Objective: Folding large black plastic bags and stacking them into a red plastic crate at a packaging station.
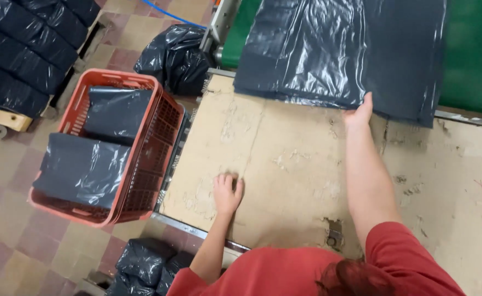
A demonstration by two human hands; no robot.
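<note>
My right hand [359,114] pinches the near edge of the stack of dark plastic bags [339,52] at the tabletop's [296,164] far side — my left hand [227,194] rests flat, fingers spread, beside the red crate [161,145].

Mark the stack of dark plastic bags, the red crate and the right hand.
stack of dark plastic bags [329,52], head view, glossy top sheet.
red crate [159,148], head view, right side wall.
right hand [359,114], head view, back of hand at the stack's edge.
</note>
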